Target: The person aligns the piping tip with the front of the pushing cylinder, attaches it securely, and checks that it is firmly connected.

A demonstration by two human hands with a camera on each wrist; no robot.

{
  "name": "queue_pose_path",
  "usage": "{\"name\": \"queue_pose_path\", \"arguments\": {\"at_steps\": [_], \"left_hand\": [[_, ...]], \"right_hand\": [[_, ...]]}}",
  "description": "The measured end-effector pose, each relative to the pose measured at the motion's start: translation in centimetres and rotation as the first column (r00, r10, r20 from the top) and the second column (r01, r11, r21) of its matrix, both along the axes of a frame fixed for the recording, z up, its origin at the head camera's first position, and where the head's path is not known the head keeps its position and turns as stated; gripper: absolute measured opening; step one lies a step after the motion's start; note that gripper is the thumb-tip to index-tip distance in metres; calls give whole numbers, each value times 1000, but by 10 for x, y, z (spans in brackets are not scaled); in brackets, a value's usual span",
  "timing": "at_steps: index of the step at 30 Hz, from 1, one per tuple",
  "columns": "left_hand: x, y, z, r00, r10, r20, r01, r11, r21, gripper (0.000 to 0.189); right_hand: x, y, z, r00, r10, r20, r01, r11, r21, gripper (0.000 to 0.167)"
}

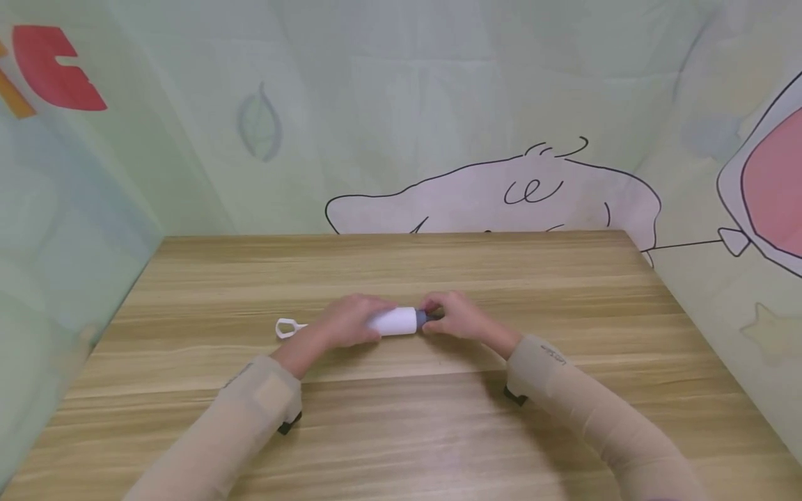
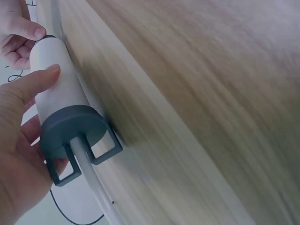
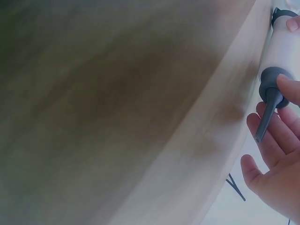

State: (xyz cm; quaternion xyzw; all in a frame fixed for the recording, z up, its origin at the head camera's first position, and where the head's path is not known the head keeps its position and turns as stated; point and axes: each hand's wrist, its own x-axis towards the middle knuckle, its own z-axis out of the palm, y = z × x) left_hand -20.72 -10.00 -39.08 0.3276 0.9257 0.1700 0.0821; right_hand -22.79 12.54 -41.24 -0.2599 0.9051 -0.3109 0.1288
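Observation:
A large plunger syringe lies sideways low over the table, with a white barrel [image 1: 401, 321] and a white rod ending in a loop handle [image 1: 285, 328] on the left. In the left wrist view its dark grey end cap [image 2: 77, 123] has two square finger loops. My left hand [image 1: 349, 321] grips the barrel, thumb on one side and fingers on the other. My right hand [image 1: 460, 317] pinches the grey collar [image 3: 273, 77] at the other end. A thin grey nozzle [image 3: 267, 117] sticks out past its fingers. Whether the barrel touches the table is hard to tell.
Beneath both hands is a wood-grain table [image 1: 401, 431]. A pale printed curtain [image 1: 407, 104] hangs along its back and sides. Both forearms wear beige sleeves [image 1: 583, 396], with a small black piece under each cuff.

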Motion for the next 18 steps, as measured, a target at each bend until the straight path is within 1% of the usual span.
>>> {"name": "queue_pose_path", "arguments": {"at_steps": [3,7,9,12,18], "left_hand": [[-1,-3,-2,999,6,-39,-6,1000,4,52],[-1,-5,-1,997,10,-72,-10,1000,3,54],[0,-5,0,997,13,-79,-13,1000,-2,55],[1,-5,2,997,20,-70,-20,1000,-4,56],[2,-5,3,996,30,-79,-31,1000,-7,57]], "right_hand": [[0,0,0,1000,0,-4,0,1000,7,28],[-1,0,1,1000,12,-11,-12,1000,10,30],[-1,1,1,1000,18,-11,-18,1000,6,32],[-1,1,1,1000,25,-6,-25,1000,-6,35],[-2,2,1,999,32,-7,-32,999,-21,38]]}}
